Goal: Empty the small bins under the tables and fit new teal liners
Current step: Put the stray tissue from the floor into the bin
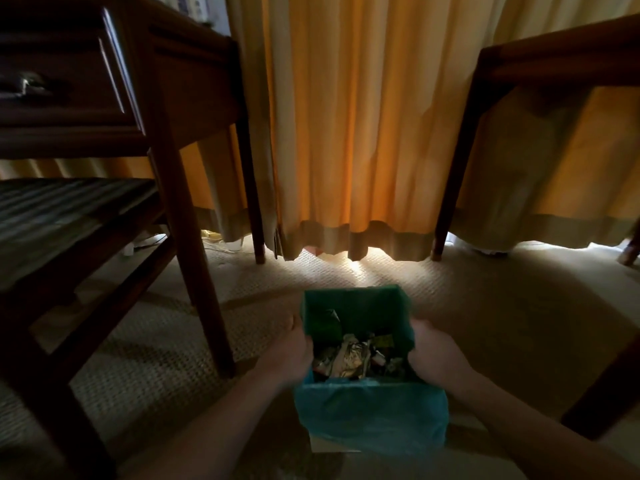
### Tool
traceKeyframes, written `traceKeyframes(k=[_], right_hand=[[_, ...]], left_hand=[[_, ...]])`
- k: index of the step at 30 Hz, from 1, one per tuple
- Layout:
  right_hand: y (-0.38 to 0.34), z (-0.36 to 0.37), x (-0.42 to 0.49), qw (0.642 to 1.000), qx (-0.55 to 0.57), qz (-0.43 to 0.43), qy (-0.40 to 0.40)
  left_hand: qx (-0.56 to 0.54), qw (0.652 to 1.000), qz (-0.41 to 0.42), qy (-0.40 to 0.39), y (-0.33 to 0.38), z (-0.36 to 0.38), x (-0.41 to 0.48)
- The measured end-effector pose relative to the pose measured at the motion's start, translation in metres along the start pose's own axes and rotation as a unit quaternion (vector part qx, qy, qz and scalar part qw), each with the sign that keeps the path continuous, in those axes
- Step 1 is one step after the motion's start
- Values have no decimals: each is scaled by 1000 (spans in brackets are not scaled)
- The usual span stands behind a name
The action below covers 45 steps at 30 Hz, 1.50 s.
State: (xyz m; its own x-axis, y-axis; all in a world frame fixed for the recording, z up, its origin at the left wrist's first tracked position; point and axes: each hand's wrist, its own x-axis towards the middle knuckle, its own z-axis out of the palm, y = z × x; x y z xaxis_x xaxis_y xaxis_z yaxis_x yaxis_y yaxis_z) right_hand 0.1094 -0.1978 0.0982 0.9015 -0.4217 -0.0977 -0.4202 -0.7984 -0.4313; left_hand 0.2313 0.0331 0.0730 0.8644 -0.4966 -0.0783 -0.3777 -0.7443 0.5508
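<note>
The left hand (289,355) and right hand (434,356) grip opposite sides of the teal liner (370,415) on the waste-filled bin (330,445) on the carpet (485,306); next, probably gather the rim and lift.

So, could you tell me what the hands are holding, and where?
The small bin: the left hand grips its left rim and the right hand its right rim, over the teal liner.
</note>
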Motion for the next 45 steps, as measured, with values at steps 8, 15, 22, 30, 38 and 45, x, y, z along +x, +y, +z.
traceKeyframes(k=[8, 15, 22, 30, 38, 45], right_hand=[[27, -21, -4, 995, 94, 33, 2], [59, -10, -11, 855, 424, 269, -132], [69, -5, -16, 844, 411, 269, -218], [77, -42, -14, 840, 418, 233, -256], [62, -68, -24, 806, 499, 233, -219], [18, -53, 21, 760, 579, 296, 15]], left_hand=[[-104, 993, -41, -21, 24, 2, 4], [-422, 839, -311, -146, 6, -2, -17], [-433, 797, -365, -209, -24, -3, -24], [-506, 754, -381, -174, -11, -4, -32], [-586, 688, -424, -58, -7, -18, -26], [-499, 786, -363, -37, 25, -59, -23]])
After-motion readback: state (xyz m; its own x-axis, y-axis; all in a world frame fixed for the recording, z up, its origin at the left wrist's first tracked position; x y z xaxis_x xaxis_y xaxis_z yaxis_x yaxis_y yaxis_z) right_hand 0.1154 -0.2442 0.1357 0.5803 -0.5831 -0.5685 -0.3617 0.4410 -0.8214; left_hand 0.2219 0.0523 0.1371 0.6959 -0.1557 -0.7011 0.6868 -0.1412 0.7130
